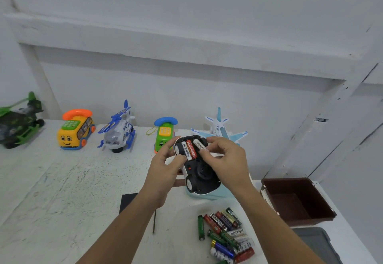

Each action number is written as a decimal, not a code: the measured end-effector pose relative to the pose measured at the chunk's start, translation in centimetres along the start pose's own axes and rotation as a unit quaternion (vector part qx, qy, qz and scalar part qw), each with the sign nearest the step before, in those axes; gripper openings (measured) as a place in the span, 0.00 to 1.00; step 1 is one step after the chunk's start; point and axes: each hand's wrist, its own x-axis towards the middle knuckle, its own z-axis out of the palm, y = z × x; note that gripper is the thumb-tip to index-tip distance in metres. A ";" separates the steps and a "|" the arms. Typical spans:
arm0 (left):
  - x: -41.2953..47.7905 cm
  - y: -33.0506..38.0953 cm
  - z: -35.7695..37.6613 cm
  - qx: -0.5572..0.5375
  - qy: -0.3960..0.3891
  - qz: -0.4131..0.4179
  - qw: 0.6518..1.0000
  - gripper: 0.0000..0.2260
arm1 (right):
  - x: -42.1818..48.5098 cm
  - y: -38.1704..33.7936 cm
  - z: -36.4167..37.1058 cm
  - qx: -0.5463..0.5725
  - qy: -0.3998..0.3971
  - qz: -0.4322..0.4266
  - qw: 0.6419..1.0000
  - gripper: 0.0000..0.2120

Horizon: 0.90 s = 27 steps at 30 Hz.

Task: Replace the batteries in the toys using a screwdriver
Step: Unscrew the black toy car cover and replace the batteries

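Observation:
I hold a toy car (200, 175) upside down above the table, its black underside facing me. Its open battery bay holds three batteries: a white one (185, 149), a red one (191, 149) and a white one (200, 144) lying tilted at the right. My left hand (165, 164) grips the car's left side, thumb by the bay. My right hand (224, 159) pinches the tilted white battery with its fingertips. A screwdriver shaft (154, 221) lies on the table under my left forearm. A pile of loose batteries (226, 235) lies near the front right.
Along the back wall stand a green helicopter (19, 120), a yellow bus phone (75, 130), a blue-white helicopter (119, 130), a green phone toy (164, 132) and a white-blue plane (220, 128). A brown bin (298, 200) and a grey lid (318, 243) sit right. A black flat piece (127, 201) lies by my left forearm.

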 end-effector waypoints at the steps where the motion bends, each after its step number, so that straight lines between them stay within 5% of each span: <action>1: -0.1 0.0 -0.1 -0.004 0.005 0.003 1.000 0.22 | 0.0 -0.1 0.1 -0.010 0.009 -0.004 1.000 0.02; 9: -0.9 0.4 -1.1 -0.013 0.019 0.022 0.999 0.22 | 0.5 -2.0 1.8 -0.063 -0.035 0.088 0.994 0.07; 15: -1.2 1.2 -3.6 -0.014 0.023 0.020 0.999 0.21 | 0.7 -3.3 3.5 0.084 -0.086 0.169 0.978 0.13; 20: -1.3 1.9 -6.5 -0.015 0.027 0.009 0.999 0.21 | 0.4 -5.1 5.7 0.185 -0.121 0.162 0.962 0.11; 27: -1.2 3.1 -10.9 -0.026 0.037 0.008 0.999 0.21 | 0.1 -6.0 9.8 0.167 -0.131 0.093 0.973 0.10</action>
